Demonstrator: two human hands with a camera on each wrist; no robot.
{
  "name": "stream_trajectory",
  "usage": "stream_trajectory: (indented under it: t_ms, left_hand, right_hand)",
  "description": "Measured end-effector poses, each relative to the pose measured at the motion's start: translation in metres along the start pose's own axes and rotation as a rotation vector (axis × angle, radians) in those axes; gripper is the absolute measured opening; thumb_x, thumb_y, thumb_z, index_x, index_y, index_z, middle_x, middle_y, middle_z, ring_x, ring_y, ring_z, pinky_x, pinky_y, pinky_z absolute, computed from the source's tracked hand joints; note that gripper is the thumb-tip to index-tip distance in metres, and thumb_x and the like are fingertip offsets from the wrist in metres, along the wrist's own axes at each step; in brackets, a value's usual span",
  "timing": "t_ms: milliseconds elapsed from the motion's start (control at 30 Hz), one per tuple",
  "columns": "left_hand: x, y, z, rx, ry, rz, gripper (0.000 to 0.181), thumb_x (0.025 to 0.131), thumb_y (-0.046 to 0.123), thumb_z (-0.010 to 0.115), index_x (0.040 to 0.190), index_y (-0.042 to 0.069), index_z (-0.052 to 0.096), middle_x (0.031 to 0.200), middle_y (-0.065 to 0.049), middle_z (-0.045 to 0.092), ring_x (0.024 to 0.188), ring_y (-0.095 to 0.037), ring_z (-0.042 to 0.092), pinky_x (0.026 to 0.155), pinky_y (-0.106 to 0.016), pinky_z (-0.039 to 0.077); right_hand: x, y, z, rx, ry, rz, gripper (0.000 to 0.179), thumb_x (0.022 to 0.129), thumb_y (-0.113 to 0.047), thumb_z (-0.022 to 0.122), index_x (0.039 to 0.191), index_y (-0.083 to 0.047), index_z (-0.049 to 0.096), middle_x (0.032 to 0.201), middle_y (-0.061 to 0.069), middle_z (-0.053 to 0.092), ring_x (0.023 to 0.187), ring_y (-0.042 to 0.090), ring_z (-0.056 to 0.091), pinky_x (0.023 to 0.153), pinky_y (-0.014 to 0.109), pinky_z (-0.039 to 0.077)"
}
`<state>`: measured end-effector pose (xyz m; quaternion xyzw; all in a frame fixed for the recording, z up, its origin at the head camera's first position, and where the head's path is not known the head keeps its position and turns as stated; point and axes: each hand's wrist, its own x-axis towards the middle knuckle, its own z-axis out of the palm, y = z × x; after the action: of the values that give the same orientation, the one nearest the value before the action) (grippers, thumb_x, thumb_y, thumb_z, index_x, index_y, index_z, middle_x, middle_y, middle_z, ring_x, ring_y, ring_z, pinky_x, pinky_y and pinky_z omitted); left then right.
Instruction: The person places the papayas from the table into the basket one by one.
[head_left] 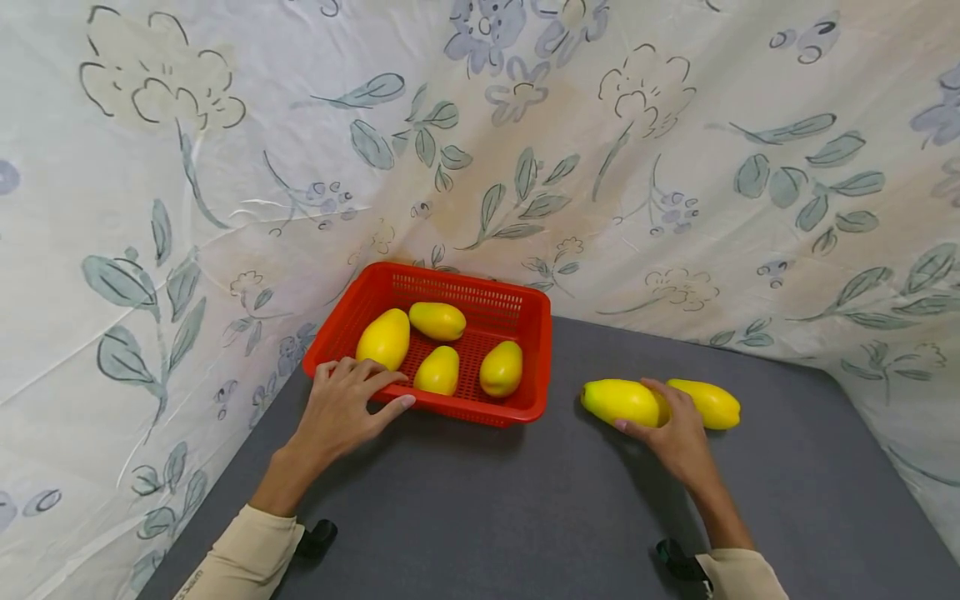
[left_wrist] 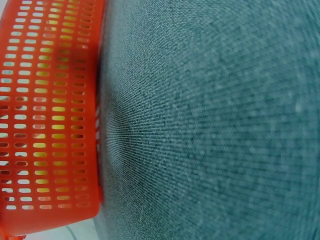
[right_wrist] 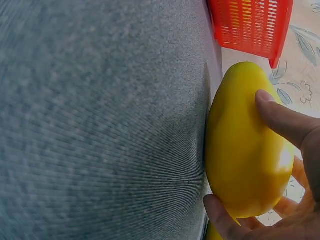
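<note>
A red plastic basket (head_left: 538, 367) stands on the grey table, with several yellow papayas inside, among them a large papaya (head_left: 384, 340) at its left. My left hand (head_left: 341, 408) holds the basket's front rim near the left corner, fingers over the rim and thumb on the near side. To the right of the basket, my right hand (head_left: 678, 425) grips a yellow papaya (right_wrist: 247, 150), thumb on one side and fingers round the other. Another papaya (head_left: 708, 404) lies just beyond that hand, to the right. The left wrist view shows the basket's slotted wall (left_wrist: 50, 125) but no fingers.
Flowered cloth (head_left: 645, 167) hangs behind and to the left of the grey table (head_left: 540, 517). In the right wrist view, the basket's corner (right_wrist: 250, 25) shows beyond the gripped papaya. Dark wrist devices (head_left: 318, 540) sit by both sleeves.
</note>
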<state>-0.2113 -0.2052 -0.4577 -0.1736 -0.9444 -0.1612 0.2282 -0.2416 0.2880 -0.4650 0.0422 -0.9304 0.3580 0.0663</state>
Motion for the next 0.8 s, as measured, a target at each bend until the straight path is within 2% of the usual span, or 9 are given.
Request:
stream_trajectory:
  t_ms: [133, 267, 533, 800]
  left_hand:
    - [0.0, -0.001, -0.001, -0.001, 0.004, 0.009, 0.042, 0.093, 0.055, 0.072, 0.124, 0.027, 0.077, 0.118, -0.008, 0.07, 0.105, -0.032, 0.056, 0.094, -0.057, 0.034]
    - [-0.001, -0.001, -0.001, -0.003, 0.01, 0.011, 0.042, 0.093, 0.055, 0.072, 0.124, 0.027, 0.077, 0.117, -0.008, 0.07, 0.104, -0.032, 0.056, 0.093, -0.057, 0.034]
    - [0.0, -0.002, 0.001, -0.015, 0.008, 0.014, 0.042, 0.093, 0.055, 0.072, 0.124, 0.027, 0.077, 0.118, -0.008, 0.07, 0.104, -0.032, 0.056, 0.093, -0.057, 0.034]
    - [-0.001, -0.003, 0.001, -0.004, 0.008, 0.017, 0.042, 0.093, 0.054, 0.072, 0.124, 0.026, 0.077, 0.119, -0.008, 0.07, 0.105, -0.032, 0.056, 0.092, -0.057, 0.034]
  right_hand:
    - [-0.003, 0.0, 0.002, 0.006, 0.012, 0.02, 0.087, 0.086, -0.037, 0.091, 0.154, -0.005, 0.049, 0.157, 0.034, 0.036, 0.141, 0.054, 0.034, 0.106, 0.073, 0.032]
    - [-0.005, -0.001, 0.004, 0.034, 0.031, 0.009, 0.086, 0.084, -0.034, 0.092, 0.151, -0.001, 0.049, 0.154, 0.032, 0.042, 0.135, 0.049, 0.042, 0.106, 0.068, 0.035]
    - [-0.009, -0.003, 0.007, 0.029, 0.08, -0.016, 0.086, 0.082, -0.03, 0.094, 0.148, 0.002, 0.05, 0.146, 0.029, 0.05, 0.121, 0.043, 0.051, 0.096, 0.059, 0.041]
    - [-0.013, -0.004, 0.01, 0.026, 0.1, -0.005, 0.087, 0.081, -0.031, 0.095, 0.147, 0.002, 0.05, 0.144, 0.028, 0.05, 0.121, 0.043, 0.05, 0.097, 0.059, 0.04]
